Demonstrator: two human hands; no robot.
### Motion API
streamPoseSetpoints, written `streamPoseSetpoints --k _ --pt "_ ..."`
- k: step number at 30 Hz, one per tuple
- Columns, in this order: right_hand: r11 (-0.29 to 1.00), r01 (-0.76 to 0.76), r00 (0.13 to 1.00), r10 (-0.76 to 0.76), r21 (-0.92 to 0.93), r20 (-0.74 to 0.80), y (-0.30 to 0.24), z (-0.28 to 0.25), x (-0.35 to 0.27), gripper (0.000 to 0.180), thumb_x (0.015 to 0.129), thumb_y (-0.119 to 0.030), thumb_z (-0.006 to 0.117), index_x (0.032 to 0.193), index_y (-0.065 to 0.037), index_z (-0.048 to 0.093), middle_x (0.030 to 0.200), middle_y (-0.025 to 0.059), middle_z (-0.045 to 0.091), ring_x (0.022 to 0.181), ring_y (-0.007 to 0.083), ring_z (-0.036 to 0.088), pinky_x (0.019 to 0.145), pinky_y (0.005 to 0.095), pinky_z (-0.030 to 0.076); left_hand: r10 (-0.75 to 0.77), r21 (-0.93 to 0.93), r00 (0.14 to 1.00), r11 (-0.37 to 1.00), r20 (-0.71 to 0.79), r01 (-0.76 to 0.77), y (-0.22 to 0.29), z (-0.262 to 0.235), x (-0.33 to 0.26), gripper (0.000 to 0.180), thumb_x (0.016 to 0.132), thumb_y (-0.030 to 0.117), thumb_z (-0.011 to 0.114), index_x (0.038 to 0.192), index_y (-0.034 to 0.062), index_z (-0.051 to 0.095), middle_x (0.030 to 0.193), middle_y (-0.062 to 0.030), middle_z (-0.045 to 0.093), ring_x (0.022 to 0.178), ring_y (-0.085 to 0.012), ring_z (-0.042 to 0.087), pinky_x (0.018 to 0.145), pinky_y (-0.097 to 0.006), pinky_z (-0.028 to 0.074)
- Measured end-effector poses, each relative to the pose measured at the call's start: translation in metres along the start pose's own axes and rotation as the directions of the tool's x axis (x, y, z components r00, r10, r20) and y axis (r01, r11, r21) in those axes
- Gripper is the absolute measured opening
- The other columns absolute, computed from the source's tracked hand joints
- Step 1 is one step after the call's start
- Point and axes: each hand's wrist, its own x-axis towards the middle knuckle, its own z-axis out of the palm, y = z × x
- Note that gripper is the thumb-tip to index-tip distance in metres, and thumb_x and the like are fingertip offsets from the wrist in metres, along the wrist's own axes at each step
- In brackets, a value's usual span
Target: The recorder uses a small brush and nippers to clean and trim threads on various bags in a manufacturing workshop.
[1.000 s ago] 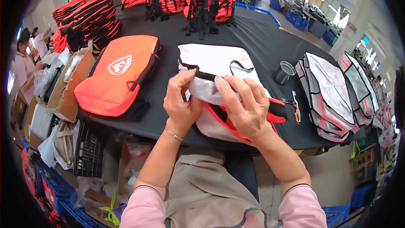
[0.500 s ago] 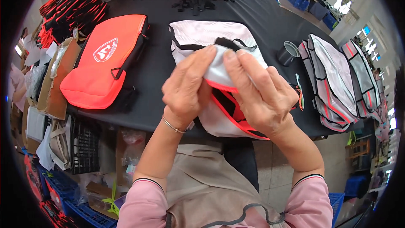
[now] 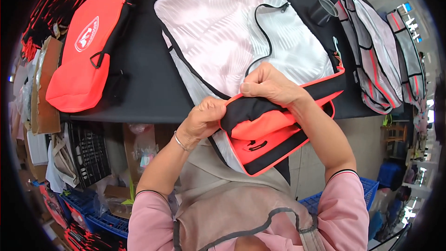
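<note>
A light grey and white patterned bag (image 3: 213,28) with black piping lies across the table's near edge. Its near end gapes, showing a bright orange-red and black lining (image 3: 278,130). My left hand (image 3: 203,118) pinches the orange binding at the opening's left side. Close beside it, my right hand (image 3: 272,86) grips the same binding between thumb and bent fingers. The lining hangs in folds below both hands, over the table edge. Toward the bag's far right side, a black cord with a small end piece curves over the fabric.
An orange-red bag (image 3: 88,42) with a white emblem lies left on the black-covered table (image 3: 139,74). At the right stand a dark grey cup (image 3: 322,11) and a stack of grey bags (image 3: 371,51). Cardboard (image 3: 49,83) and a black crate (image 3: 88,153) are at the left.
The bag has been spread out and drawn nearer, its opening now facing me with the lining showing. Both hands have moved from the white fabric to the orange binding. The view has tilted down.
</note>
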Motion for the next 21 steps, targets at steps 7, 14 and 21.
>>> streamPoseSetpoints --k 7,14,21 --pt "0.954 0.149 0.934 -0.223 -0.261 -0.280 -0.008 0.001 -0.004 0.022 0.092 -0.021 0.068 0.086 0.001 0.067 0.065 -0.0021 0.055 0.055 0.0033 0.043 0.050 0.0232 0.037 -0.102 0.356 0.973 0.919 -0.206 0.172 0.017 0.040 0.006 0.064 0.079 0.020 0.080 0.130 -0.0056 0.051 0.124 -0.0082 0.060 0.110 -0.0138 0.061 0.103 -0.030 0.044" --pt "0.822 0.200 0.885 -0.386 -0.533 -0.262 -0.025 0.020 -0.006 0.020 0.089 -0.021 0.071 0.089 -0.002 0.065 0.058 0.0065 0.058 0.055 0.0152 0.056 0.054 0.0299 0.045 0.045 0.326 0.978 0.945 -0.203 0.024 0.020 0.069 0.001 0.035 0.076 0.011 0.081 0.104 -0.0045 0.068 0.094 -0.0041 0.071 0.089 -0.0096 0.065 0.086 -0.024 0.051" --pt "0.677 0.277 0.830 -0.526 -0.682 -0.184 0.010 0.019 0.033 0.023 0.090 -0.026 0.071 0.090 -0.004 0.064 0.064 0.0104 0.062 0.054 0.0194 0.057 0.054 0.0343 0.045 0.071 0.532 0.933 0.836 -0.353 0.138 0.013 0.050 -0.012 0.027 0.089 0.021 0.072 0.102 -0.0031 0.070 0.085 0.0034 0.065 0.071 -0.0017 0.053 0.065 -0.019 0.044"
